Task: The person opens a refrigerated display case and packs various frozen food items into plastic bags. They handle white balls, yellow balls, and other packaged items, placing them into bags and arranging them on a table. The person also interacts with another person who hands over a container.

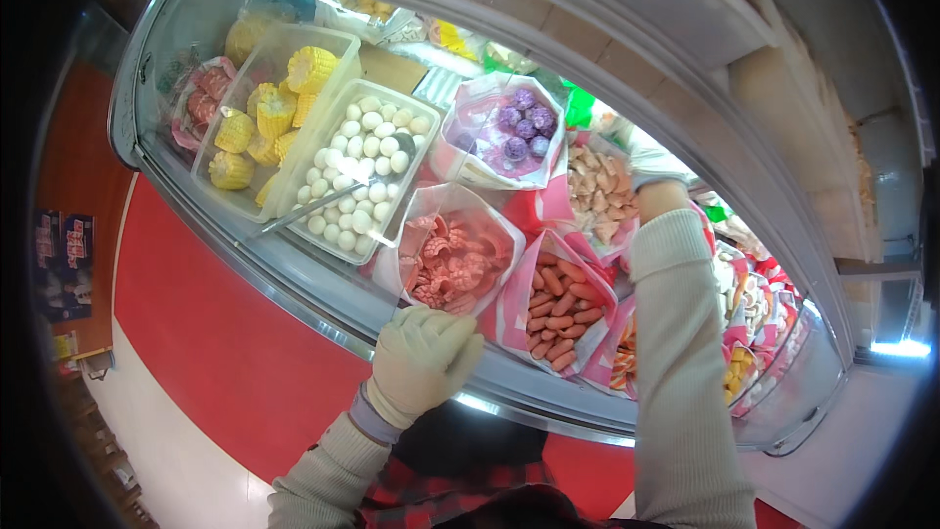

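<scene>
My left hand point(427, 358), in a pale glove, rests with curled fingers on the front rim of a chest freezer, at the lower corner of its glass lid point(433, 217). Its fingertips are hidden, so a grip does not show. Past the bags my right hand point(652, 154), also gloved, reaches into the far side of the freezer. The fingers are lost in glare and behind the rear frame. Close to that wrist lies an open bag of pale, beige frozen pieces point(598, 191). Small reddish sausages point(562, 308) fill a pink-and-white bag between my arms.
Under the glass are a bag of scored pink pieces point(459, 264), a tub of white balls point(360, 169) with a metal-handled scoop, a bin of corn pieces point(275, 114) and a bag of purple balls point(525, 125). The freezer's grey rear frame point(624, 59) arches above my right hand.
</scene>
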Demonstrator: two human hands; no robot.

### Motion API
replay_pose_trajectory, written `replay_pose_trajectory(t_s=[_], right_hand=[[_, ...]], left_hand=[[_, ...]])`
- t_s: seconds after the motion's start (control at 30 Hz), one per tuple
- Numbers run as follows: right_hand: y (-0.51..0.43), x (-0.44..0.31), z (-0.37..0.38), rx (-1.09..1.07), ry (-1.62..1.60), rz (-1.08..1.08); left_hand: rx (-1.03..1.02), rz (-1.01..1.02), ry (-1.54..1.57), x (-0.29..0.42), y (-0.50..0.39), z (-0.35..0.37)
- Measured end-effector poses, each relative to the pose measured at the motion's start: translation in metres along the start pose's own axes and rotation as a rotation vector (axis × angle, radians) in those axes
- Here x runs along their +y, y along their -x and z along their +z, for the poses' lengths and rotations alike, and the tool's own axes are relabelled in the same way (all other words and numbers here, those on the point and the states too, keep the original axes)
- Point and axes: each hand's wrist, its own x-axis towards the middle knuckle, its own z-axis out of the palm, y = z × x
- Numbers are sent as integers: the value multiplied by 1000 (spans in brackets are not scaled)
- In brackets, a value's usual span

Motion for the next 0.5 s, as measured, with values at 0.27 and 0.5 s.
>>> replay_pose_trajectory(t_s=[0.27, 0.5], right_hand=[[150, -71, -72, 66, -965, 276], [207, -142, -168, -40, -1655, 428]], left_hand=[[8, 14, 22, 4, 2, -4], [233, 136, 206, 64, -58, -1]])
